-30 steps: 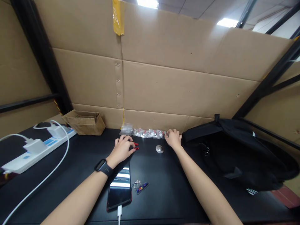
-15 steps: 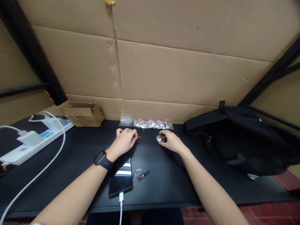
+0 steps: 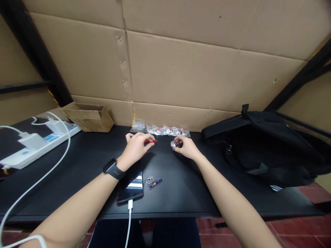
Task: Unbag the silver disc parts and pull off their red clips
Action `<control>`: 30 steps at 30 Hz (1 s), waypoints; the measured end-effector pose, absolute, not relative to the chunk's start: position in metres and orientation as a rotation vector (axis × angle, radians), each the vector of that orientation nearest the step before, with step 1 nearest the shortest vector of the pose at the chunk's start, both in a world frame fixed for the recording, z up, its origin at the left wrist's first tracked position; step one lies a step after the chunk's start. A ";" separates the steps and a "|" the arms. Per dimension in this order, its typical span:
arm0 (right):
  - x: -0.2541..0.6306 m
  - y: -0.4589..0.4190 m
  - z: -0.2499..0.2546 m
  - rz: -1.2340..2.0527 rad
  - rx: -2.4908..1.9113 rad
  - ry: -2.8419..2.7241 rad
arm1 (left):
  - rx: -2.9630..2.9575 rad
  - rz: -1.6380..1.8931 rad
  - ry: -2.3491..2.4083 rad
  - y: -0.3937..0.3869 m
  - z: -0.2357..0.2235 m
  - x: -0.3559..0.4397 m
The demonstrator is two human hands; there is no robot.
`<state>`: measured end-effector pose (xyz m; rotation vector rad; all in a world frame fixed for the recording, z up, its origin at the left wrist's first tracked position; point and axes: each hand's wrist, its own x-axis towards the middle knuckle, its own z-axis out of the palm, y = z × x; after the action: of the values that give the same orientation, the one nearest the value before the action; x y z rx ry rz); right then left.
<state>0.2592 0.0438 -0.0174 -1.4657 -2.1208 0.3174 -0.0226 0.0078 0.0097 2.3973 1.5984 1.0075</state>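
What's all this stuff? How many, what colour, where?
Red piece: count unclear, red, middle
Silver disc: one, silver, middle
Wrapped discs: several, silver-red, back
Plastic wrapping: some, clear, back
Box: one, brown, back-left
Power strip: one, white, left
Plugs: two, white, left
Cables: several, white, left and front
Phone: one, black, front
Keyring: one, multicoloured, beside phone
Bag: one, black, right
Table: one, black, underneath
Wall: one, brown, behind
Floor: one, red, below
Watch: one, black, left arm
Left hand: one, bare, holding red piece
Right hand: one, bare, holding disc
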 end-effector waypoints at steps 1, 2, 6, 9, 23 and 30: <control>0.258 0.043 -0.016 0.305 -1.442 -2.103 | 2.394 1.019 1.597 0.008 0.010 -0.022; 0.257 0.041 -0.015 0.295 -1.414 -2.088 | 2.395 1.028 1.595 0.008 0.009 -0.022; 0.248 0.032 -0.009 0.325 -1.264 -2.057 | 2.403 1.049 1.602 0.006 0.010 -0.020; 0.238 0.024 -0.005 0.346 -1.179 -2.052 | 2.396 1.061 1.615 0.005 0.011 -0.019; 0.197 -0.010 -0.004 0.814 -0.774 -1.669 | 2.448 1.165 1.454 -0.008 0.007 -0.003; 0.195 -0.014 -0.002 0.768 -0.752 -1.682 | 2.390 1.214 1.358 -0.009 0.003 0.001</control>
<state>0.1954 -0.0144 -0.0023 -0.7525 -1.6822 0.7684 0.0005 -0.0085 0.0030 2.3901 1.3577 1.2143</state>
